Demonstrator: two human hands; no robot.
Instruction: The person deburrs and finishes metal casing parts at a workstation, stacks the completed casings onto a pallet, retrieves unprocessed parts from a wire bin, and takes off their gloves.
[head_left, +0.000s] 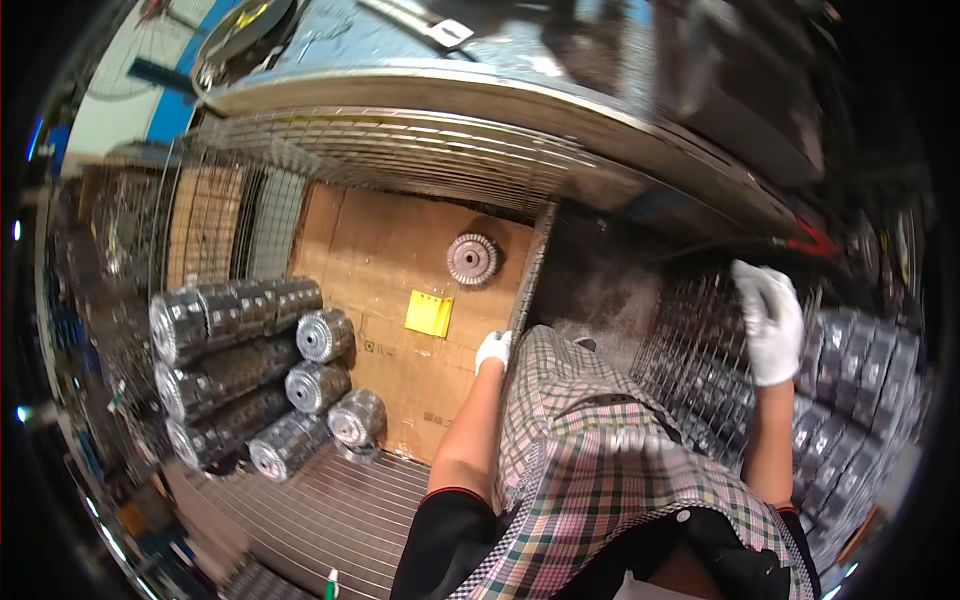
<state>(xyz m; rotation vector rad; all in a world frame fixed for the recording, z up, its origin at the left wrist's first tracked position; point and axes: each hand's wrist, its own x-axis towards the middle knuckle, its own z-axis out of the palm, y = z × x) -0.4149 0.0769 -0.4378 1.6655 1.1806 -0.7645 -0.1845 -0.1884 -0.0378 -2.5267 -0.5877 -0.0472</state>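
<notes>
My left hand point(494, 351), in a white glove, is closed round the near edge of a wire cage point(530, 265) beside my apron. My right hand point(772, 325), also gloved in white, is raised on the right with its fingers stretched out and nothing visible in them. Beyond it and below lie stacked silver cylinders point(862, 365) in another wire cage. Inside the left cage, a single round finned metal part point(472, 259) with a centre hole rests on a cardboard sheet point(390, 240). A yellow paper note point(429, 313) lies near it.
Silver finned cylinders point(240, 310) are stacked in rows at the cage's left. A workbench point(420, 85) with a metal edge runs along the far side. Dark floor point(600, 260) shows between the cages. A green-and-white marker-like item point(332, 585) is at the lower edge.
</notes>
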